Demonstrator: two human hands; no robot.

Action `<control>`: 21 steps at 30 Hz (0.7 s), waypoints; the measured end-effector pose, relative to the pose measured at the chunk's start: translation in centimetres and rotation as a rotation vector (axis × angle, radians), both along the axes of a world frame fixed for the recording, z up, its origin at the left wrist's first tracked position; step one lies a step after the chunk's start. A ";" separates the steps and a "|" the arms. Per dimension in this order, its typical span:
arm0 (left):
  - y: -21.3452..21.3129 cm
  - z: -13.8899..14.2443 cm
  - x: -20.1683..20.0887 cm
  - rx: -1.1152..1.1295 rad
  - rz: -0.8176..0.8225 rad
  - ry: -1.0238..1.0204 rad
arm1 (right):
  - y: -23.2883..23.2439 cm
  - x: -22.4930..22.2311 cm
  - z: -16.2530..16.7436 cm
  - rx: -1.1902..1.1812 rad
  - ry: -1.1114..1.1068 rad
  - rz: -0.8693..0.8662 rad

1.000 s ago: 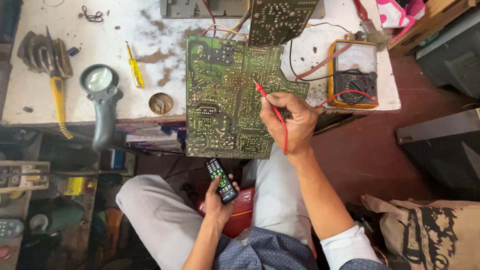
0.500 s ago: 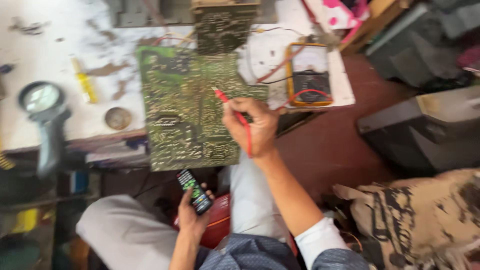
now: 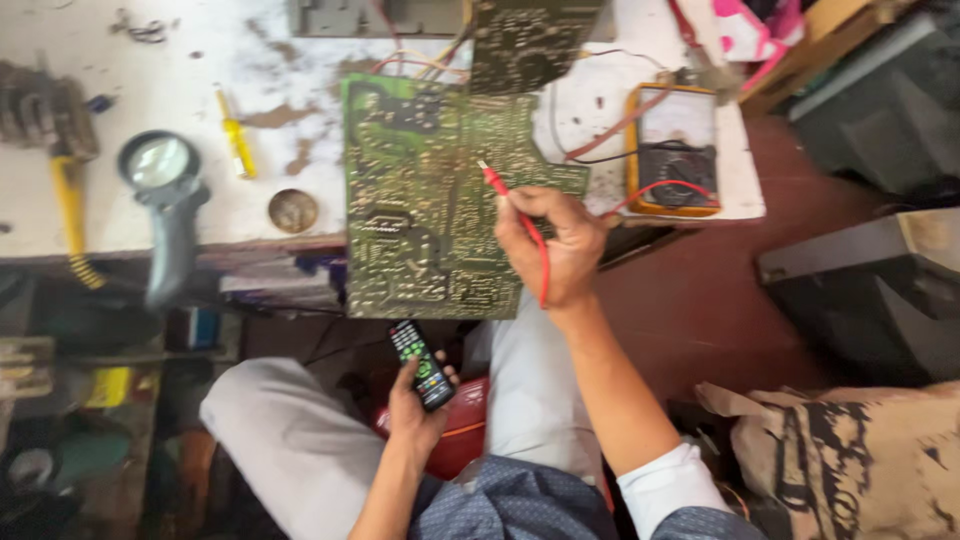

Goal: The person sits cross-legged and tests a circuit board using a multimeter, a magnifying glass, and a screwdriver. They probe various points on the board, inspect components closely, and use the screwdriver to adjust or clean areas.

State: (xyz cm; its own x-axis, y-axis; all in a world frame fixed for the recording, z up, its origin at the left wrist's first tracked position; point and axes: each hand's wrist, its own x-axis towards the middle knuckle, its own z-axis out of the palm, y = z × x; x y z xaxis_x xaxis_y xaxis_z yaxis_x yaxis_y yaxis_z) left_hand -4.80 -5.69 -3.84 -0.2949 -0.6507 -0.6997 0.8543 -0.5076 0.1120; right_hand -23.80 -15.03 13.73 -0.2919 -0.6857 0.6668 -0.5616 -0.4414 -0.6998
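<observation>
The right hand (image 3: 555, 245) is curled tight around a red test probe (image 3: 505, 195). The thumb and fingers pinch it like a pencil. The probe's tip points to about 10 o'clock and touches the big green circuit board (image 3: 420, 200). The board lies half on the white workbench (image 3: 150, 90) and hangs over its edge toward the person's knees. A red wire runs from the probe to the yellow meter (image 3: 675, 150), which sits at 2 o'clock from the hand.

The left hand (image 3: 415, 415) is down low, at 7 o'clock from the right hand. It is wrapped around a small black remote control (image 3: 420, 350) with coloured buttons. The thumb rests by the buttons. The remote's top points to 11 o'clock, just under the board's lower edge.

At 9 o'clock from the board lie a small round tin (image 3: 293, 210), a yellow screwdriver (image 3: 238, 145) and a grey magnifying glass (image 3: 165, 200).
</observation>
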 end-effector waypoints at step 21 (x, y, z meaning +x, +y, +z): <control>0.0 -0.4 0.2 0.057 -0.012 -0.042 | -0.2 0.0 -0.7 -0.013 -0.037 0.061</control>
State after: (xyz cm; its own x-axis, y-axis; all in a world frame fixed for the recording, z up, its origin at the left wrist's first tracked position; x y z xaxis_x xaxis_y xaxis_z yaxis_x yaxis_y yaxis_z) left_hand -4.63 -5.65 -4.20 -0.2717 -0.6063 -0.7474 0.8432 -0.5243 0.1187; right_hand -23.78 -15.23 13.00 -0.2745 -0.6941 0.6655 -0.5067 -0.4838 -0.7136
